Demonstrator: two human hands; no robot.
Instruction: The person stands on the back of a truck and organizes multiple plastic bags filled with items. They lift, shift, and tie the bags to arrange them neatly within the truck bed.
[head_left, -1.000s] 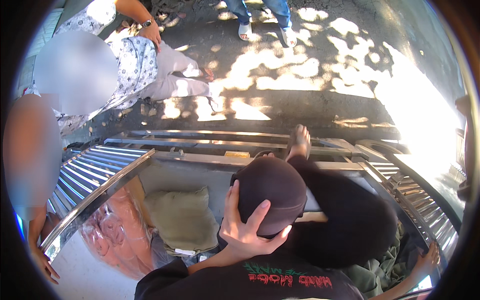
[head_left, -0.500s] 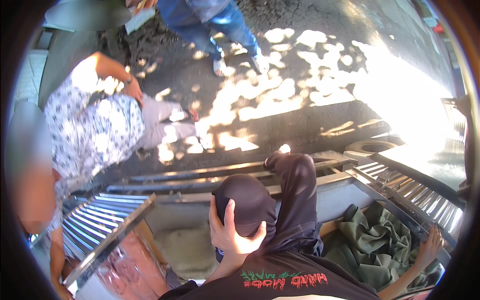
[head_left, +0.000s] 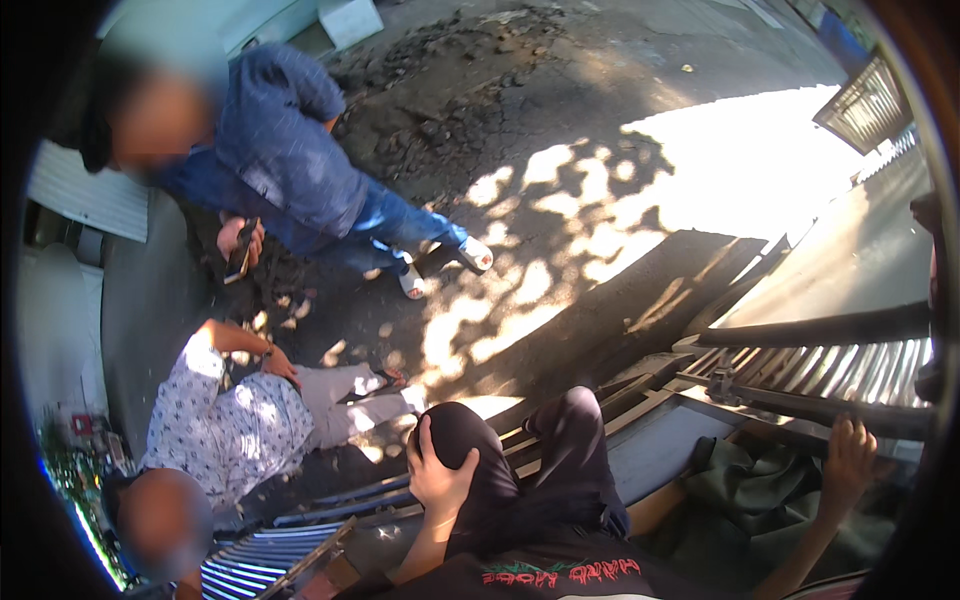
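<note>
My left hand [head_left: 440, 482] lies on my bent left knee [head_left: 458, 428], fingers and thumb spread over the dark trousers, with nothing held. At the right side, my right hand [head_left: 850, 458] has its fingers hooked over the dark lower rail [head_left: 785, 399] of a slatted metal side gate [head_left: 825, 372]. Crumpled dark green sheeting [head_left: 755, 498] lies beside my right forearm, inside the bed where I sit.
A person in a patterned shirt [head_left: 235, 415] is close by on the left, beside another slatted gate [head_left: 250, 562]. Farther off stands a person in blue [head_left: 290, 150] holding a phone [head_left: 241, 252]. Sun patches cover the dark ground [head_left: 520, 330].
My view has tilted up and turned, so the person in blue now shows more fully, with a phone. The reddish bundle at lower left is mostly out of view. My hands keep their places.
</note>
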